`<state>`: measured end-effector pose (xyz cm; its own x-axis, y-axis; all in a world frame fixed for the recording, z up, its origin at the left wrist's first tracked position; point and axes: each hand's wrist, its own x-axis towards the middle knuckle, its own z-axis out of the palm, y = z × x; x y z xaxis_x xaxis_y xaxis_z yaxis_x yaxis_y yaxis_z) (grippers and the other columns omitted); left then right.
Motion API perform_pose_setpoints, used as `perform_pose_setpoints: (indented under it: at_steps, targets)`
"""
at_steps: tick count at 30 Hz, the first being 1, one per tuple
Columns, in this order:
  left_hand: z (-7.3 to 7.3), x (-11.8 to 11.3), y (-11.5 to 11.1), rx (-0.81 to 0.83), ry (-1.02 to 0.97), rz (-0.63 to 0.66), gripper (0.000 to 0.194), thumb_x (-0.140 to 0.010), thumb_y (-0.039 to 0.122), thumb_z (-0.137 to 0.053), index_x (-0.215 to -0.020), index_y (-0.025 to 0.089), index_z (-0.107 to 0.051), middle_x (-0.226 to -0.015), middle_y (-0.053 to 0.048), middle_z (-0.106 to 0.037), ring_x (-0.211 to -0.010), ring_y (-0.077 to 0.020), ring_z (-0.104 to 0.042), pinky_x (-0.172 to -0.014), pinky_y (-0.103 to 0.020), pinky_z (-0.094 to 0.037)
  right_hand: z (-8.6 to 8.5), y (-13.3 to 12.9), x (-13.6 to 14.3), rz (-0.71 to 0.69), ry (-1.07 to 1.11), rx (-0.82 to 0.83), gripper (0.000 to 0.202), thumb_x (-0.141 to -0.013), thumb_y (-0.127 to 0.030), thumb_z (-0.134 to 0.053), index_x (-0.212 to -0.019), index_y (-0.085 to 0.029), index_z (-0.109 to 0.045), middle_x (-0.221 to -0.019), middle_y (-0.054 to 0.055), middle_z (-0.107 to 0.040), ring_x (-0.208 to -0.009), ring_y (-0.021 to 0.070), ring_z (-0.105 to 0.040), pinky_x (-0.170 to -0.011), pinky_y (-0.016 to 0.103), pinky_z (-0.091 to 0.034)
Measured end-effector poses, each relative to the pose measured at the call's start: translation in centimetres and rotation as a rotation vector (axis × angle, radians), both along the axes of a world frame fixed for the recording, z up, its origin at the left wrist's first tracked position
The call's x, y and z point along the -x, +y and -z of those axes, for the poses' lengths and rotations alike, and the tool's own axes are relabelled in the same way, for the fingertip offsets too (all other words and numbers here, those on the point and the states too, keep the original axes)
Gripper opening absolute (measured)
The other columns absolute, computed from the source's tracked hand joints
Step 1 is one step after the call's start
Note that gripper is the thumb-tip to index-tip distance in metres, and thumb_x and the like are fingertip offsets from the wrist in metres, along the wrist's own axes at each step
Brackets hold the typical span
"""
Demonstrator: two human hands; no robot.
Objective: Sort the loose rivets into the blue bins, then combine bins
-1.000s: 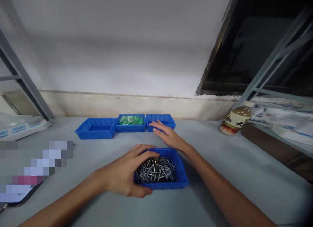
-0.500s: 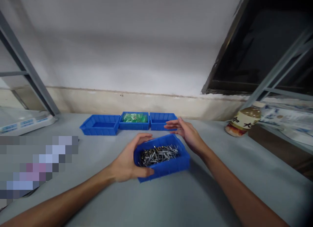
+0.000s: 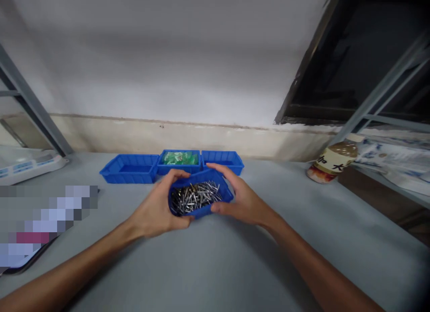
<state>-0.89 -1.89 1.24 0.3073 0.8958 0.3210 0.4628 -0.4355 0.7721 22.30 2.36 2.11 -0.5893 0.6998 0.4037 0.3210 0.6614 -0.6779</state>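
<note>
Between my hands is a blue plastic bin (image 3: 201,213), tilted a little and holding a heap of metal screws (image 3: 195,197). My left hand (image 3: 161,206) grips its left end, fingers at the far rim and thumb at the near side. On the right end, my right hand (image 3: 243,195) clasps the bin the same way. Behind it stand three more blue bins in a row: an empty left bin (image 3: 131,176), a middle bin (image 3: 163,169) with green-and-clear small packets (image 3: 180,158), and a right bin (image 3: 239,167) partly covered by my right fingers.
A labelled bottle (image 3: 332,162) stands at the right, near a metal frame and a white-and-blue package (image 3: 393,159). At the left lie a white power strip (image 3: 33,164) and a pixelated device (image 3: 50,218). A wall (image 3: 188,88) rises behind the grey table (image 3: 208,267).
The bin of screws has moved left and away from me, toward the row of bins. My right hand, apart from it before, has closed on its right end.
</note>
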Motion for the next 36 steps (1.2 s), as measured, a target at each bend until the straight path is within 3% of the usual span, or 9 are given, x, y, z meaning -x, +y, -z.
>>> perform_pose_setpoints:
  at_steps: [4,8,13,16,19,22,25,29,36]
  targets:
    - [-0.7,0.6,0.2,0.100,-0.014,0.064,0.076,-0.059,0.021,-0.081,-0.120,0.026,-0.036,-0.128,-0.009,-0.050,-0.118,-0.0311,-0.051,-0.098,-0.048,-0.045,-0.5,-0.6,-0.3,-0.078,-0.242,-0.101,0.109,-0.055,-0.064,-0.080,-0.148,-0.036,-0.029,-0.155,0.007,-0.028,-0.144,0.0352,-0.019,-0.115,0.056,-0.017]
    - [-1.3,1.0,0.1,0.109,0.017,0.018,0.072,-0.059,0.022,-0.082,-0.114,0.026,-0.036,-0.123,-0.008,-0.051,-0.114,-0.0305,-0.052,-0.092,-0.046,-0.048,-0.5,-0.8,-0.4,-0.069,-0.299,-0.107,0.106,-0.062,-0.058,-0.079,-0.149,-0.036,-0.024,-0.152,0.006,-0.034,-0.141,0.0326,-0.026,-0.114,0.053,-0.022]
    - [-1.5,0.6,-0.4,0.309,-0.065,0.147,0.074,-0.058,0.019,-0.080,-0.114,0.027,-0.033,-0.117,-0.005,-0.052,-0.093,-0.0241,-0.059,-0.064,-0.030,-0.055,-0.9,-0.9,-0.6,-0.149,-0.351,-0.052,0.092,-0.067,-0.049,-0.077,-0.146,-0.034,-0.033,-0.144,0.006,-0.043,-0.133,0.0313,-0.037,-0.110,0.049,-0.031]
    - [-1.4,0.1,-0.7,0.260,-0.094,0.159,0.074,-0.055,0.016,-0.081,-0.112,0.026,-0.035,-0.112,-0.004,-0.051,-0.091,-0.0223,-0.059,-0.061,-0.026,-0.053,-1.3,-1.1,-0.6,-0.134,-0.337,-0.045,0.092,-0.063,-0.038,-0.080,-0.144,-0.032,-0.036,-0.139,0.006,-0.047,-0.129,0.0296,-0.042,-0.107,0.045,-0.036]
    - [-1.4,0.1,-0.8,0.338,-0.105,0.223,0.070,-0.058,0.016,-0.080,-0.111,0.026,-0.034,-0.108,-0.003,-0.052,-0.081,-0.0186,-0.058,-0.053,-0.023,-0.051,-1.4,-1.5,-0.3,-0.119,-0.336,-0.019,0.099,-0.057,-0.037,-0.082,-0.144,-0.032,-0.035,-0.138,0.006,-0.048,-0.125,0.0304,-0.045,-0.104,0.044,-0.040]
    - [-1.6,0.4,-0.7,0.305,-0.086,0.210,0.073,-0.055,0.015,-0.081,-0.109,0.026,-0.035,-0.106,-0.003,-0.051,-0.081,-0.0188,-0.058,-0.057,-0.026,-0.052,-1.5,-1.7,0.1,-0.054,-0.334,-0.066,0.097,-0.055,-0.032,-0.081,-0.142,-0.031,-0.039,-0.135,0.006,-0.051,-0.123,0.0316,-0.047,-0.104,0.046,-0.040]
    - [-1.7,0.5,-0.5,0.319,-0.047,0.212,0.068,-0.055,0.016,-0.081,-0.106,0.024,-0.037,-0.102,-0.001,-0.050,-0.086,-0.0208,-0.057,-0.062,-0.029,-0.054,-1.6,-1.6,0.2,-0.112,-0.338,-0.033,0.097,-0.054,-0.032,-0.082,-0.141,-0.031,-0.041,-0.132,0.006,-0.054,-0.120,0.0302,-0.050,-0.101,0.043,-0.043]
    - [-1.6,0.1,-0.3,0.236,-0.039,0.158,0.072,-0.052,0.018,-0.083,-0.107,0.024,-0.037,-0.105,-0.003,-0.048,-0.089,-0.0218,-0.055,-0.062,-0.028,-0.053,-1.6,-1.3,0.0,-0.074,-0.301,-0.084,0.095,-0.056,-0.026,-0.078,-0.142,-0.030,-0.039,-0.135,0.006,-0.052,-0.122,0.0302,-0.048,-0.105,0.045,-0.039]
    - [-1.7,0.3,-1.0,0.287,-0.033,0.202,0.068,-0.055,0.016,-0.082,-0.106,0.025,-0.037,-0.101,0.000,-0.047,-0.081,-0.0170,-0.054,-0.062,-0.027,-0.052,-1.7,-1.5,-0.3,-0.096,-0.290,-0.020,0.103,-0.050,-0.031,-0.083,-0.143,-0.033,-0.039,-0.140,0.004,-0.049,-0.126,0.0310,-0.046,-0.105,0.046,-0.039]
